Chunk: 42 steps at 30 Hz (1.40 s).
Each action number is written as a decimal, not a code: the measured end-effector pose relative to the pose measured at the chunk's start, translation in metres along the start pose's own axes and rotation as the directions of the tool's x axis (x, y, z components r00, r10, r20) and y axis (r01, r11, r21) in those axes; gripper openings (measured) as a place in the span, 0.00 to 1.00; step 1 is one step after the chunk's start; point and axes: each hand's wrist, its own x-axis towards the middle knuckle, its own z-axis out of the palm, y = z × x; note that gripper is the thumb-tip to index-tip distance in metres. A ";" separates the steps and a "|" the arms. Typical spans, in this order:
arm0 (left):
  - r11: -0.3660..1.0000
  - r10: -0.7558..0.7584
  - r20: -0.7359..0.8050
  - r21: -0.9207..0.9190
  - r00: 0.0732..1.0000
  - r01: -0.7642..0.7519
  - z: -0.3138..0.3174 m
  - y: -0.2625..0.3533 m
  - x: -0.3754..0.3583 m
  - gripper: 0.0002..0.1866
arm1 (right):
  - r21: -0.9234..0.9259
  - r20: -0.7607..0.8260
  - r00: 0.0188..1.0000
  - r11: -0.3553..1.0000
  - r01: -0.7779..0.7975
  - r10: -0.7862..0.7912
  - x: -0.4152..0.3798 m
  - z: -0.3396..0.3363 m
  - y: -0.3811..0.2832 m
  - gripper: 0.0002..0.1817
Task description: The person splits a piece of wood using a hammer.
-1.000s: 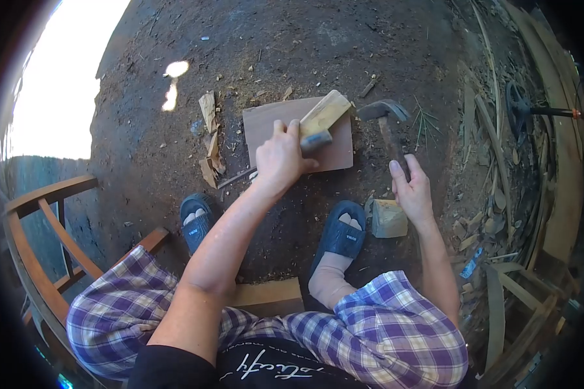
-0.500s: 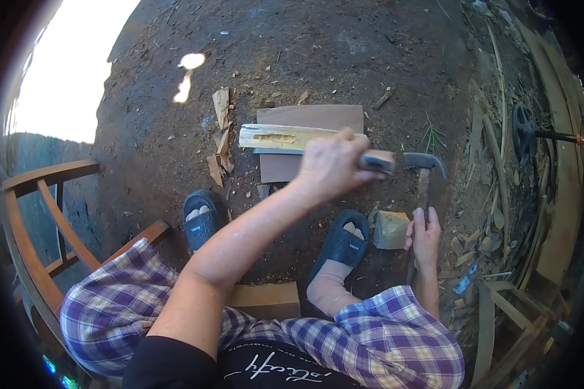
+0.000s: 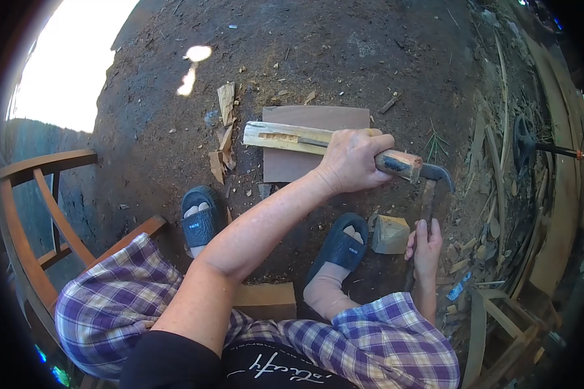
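Observation:
My left hand [image 3: 357, 159] is wrapped round the wooden handle of a chisel [image 3: 399, 165]. The chisel's blade reaches left into a long slot cut in a pale wooden piece [image 3: 254, 133]. This piece lies across a flat brown board [image 3: 285, 170] on the ground. At the right, my right hand [image 3: 425, 243] grips the shaft of a hammer [image 3: 428, 194], with its dark curved head just beyond the end of the chisel handle. Part of the wooden piece is hidden behind my left hand.
Wood splinters [image 3: 226, 104] lie left of the board. A wood block [image 3: 390, 235] sits beside my right sandal [image 3: 339, 246]. A wooden chair frame [image 3: 68, 211] stands at the left. Scrap wood and a wheel [image 3: 524, 142] are along the right.
The chisel blade now sits in the slot of the wooden piece, where before it lay along its near edge. My left hand has moved slightly right and down.

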 end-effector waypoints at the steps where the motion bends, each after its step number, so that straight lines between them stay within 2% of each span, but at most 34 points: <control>1: 1.000 0.018 -0.044 -0.022 0.999 -0.019 -0.001 -0.002 0.001 0.16 | -0.002 0.000 1.000 1.000 0.010 -0.010 -0.001 0.001 -0.002 0.13; 2: 1.000 0.016 -0.046 -0.023 0.999 -0.018 -0.003 -0.004 0.003 0.16 | -0.005 0.001 1.000 1.000 0.021 -0.021 -0.002 0.002 -0.005 0.13; 5: 0.995 -0.014 -0.290 -0.096 0.957 -0.015 -0.010 -0.010 0.008 0.16 | -0.027 -0.011 0.997 0.997 0.075 -0.075 -0.007 0.003 -0.016 0.12; 6: 0.996 -0.012 -0.293 -0.093 0.956 -0.016 -0.011 -0.011 0.009 0.16 | -0.026 -0.008 0.997 0.997 0.079 -0.079 -0.008 0.004 -0.021 0.12; 8: 0.993 -0.046 -0.414 -0.115 0.909 -0.003 -0.011 -0.012 0.012 0.16 | -0.019 -0.028 0.988 0.989 0.149 -0.149 -0.011 0.009 -0.035 0.12; 12: 0.994 -0.051 -0.437 -0.106 0.898 0.005 -0.005 -0.012 0.009 0.15 | -0.030 -0.011 0.970 0.970 0.243 -0.244 -0.018 0.018 -0.064 0.11; 14: 0.994 -0.055 -0.416 -0.105 0.908 0.012 -0.004 -0.012 0.010 0.15 | -0.071 -0.028 0.913 0.912 0.405 -0.408 -0.023 0.018 -0.084 0.13; 16: 0.995 -0.049 -0.418 -0.100 0.907 0.008 -0.007 -0.011 0.012 0.15 | -0.128 -0.140 0.812 0.824 0.553 -0.567 -0.037 0.014 -0.118 0.17; 17: 0.995 -0.047 -0.414 -0.094 0.909 0.009 -0.008 -0.011 0.011 0.15 | -0.133 -0.144 0.811 0.823 0.552 -0.567 -0.042 0.013 -0.134 0.17; 19: 0.995 -0.041 -0.414 -0.095 0.910 0.001 -0.008 -0.011 0.011 0.15 | 0.080 -0.380 0.632 0.656 0.750 -0.676 -0.048 0.013 -0.156 0.21; 20: 0.996 -0.034 -0.417 -0.087 0.908 -0.003 -0.008 -0.010 0.011 0.15 | 0.073 -0.381 0.628 0.655 0.752 -0.679 -0.048 0.015 -0.155 0.21; 22: 0.996 -0.027 -0.424 -0.091 0.905 -0.012 -0.008 -0.011 0.011 0.15 | 0.076 -0.275 0.669 0.678 0.731 -0.691 -0.043 0.025 -0.139 0.23; 23: 0.996 -0.020 -0.431 -0.086 0.902 -0.019 -0.008 -0.011 0.011 0.15 | -0.109 -0.096 0.751 0.757 0.644 -0.653 -0.039 0.033 -0.122 0.21; 24: 0.996 -0.014 -0.441 -0.083 0.897 -0.026 -0.007 -0.010 0.010 0.15 | -0.164 0.109 0.862 0.847 0.506 -0.494 -0.033 0.046 -0.108 0.15; 25: 0.996 -0.025 -0.432 -0.088 0.902 -0.014 -0.006 -0.010 0.009 0.15 | -0.121 0.130 0.936 0.932 0.341 -0.326 -0.035 0.049 -0.106 0.14; 26: 0.996 -0.039 -0.427 -0.091 0.903 0.000 -0.005 -0.012 0.010 0.15 | -0.120 0.137 0.932 0.929 0.351 -0.335 -0.033 0.044 -0.110 0.14; 28: 0.995 -0.043 -0.421 -0.104 0.906 -0.001 -0.005 -0.015 0.008 0.15 | 0.000 0.027 0.937 0.937 0.349 -0.349 -0.032 0.029 -0.120 0.15; 29: 0.995 -0.034 -0.420 -0.099 0.907 -0.009 -0.004 -0.016 0.008 0.15 | 0.000 -0.050 0.910 0.911 0.412 -0.412 -0.036 0.025 -0.131 0.17; 30: 0.995 -0.024 -0.421 -0.096 0.907 -0.019 -0.004 -0.015 0.010 0.15 | -0.002 -0.051 0.910 0.911 0.412 -0.412 -0.040 0.022 -0.140 0.17; 32: 0.995 -0.025 -0.424 -0.096 0.905 -0.018 -0.004 -0.014 0.011 0.15 | 0.211 -0.248 0.746 0.718 0.664 -0.618 -0.046 0.016 -0.152 0.17; 35: 0.994 -0.042 -0.414 -0.108 0.909 -0.003 -0.005 -0.011 0.006 0.15 | 0.236 -0.223 0.715 0.675 0.699 -0.663 -0.034 0.027 -0.117 0.18; 36: 0.993 -0.051 -0.411 -0.116 0.910 0.003 -0.007 -0.009 0.008 0.15 | -0.007 -0.024 0.785 0.785 0.619 -0.619 -0.031 0.034 -0.096 0.18; 37: 0.992 -0.041 -0.386 -0.128 0.922 -0.009 -0.007 -0.012 0.006 0.13 | -0.534 0.114 0.838 0.679 0.504 -0.533 -0.024 0.040 -0.074 0.19; 38: 0.995 -0.044 -0.365 -0.099 0.930 0.008 -0.004 -0.016 0.001 0.13 | -0.145 0.040 0.944 0.933 0.330 -0.328 -0.037 0.054 -0.080 0.19; 39: 0.997 -0.015 -0.359 -0.079 0.933 -0.014 0.000 -0.019 0.004 0.13 | 0.036 -0.005 0.953 0.952 0.304 -0.304 -0.035 0.049 -0.079 0.13; 40: 0.981 -0.050 -0.353 -0.194 0.934 -0.021 0.002 -0.019 0.005 0.13 | 0.060 0.006 0.961 0.959 0.276 -0.277 -0.028 0.038 -0.074 0.13; 41: 0.976 -0.022 -0.349 -0.211 0.937 -0.056 -0.001 -0.015 0.007 0.14 | -0.024 -0.063 0.954 0.957 0.291 -0.292 -0.030 0.037 -0.083 0.13; 42: 0.970 -0.045 -0.342 -0.241 0.939 -0.041 -0.006 -0.002 0.008 0.13 | 0.005 -0.081 0.955 0.958 0.285 -0.284 -0.026 0.033 -0.077 0.14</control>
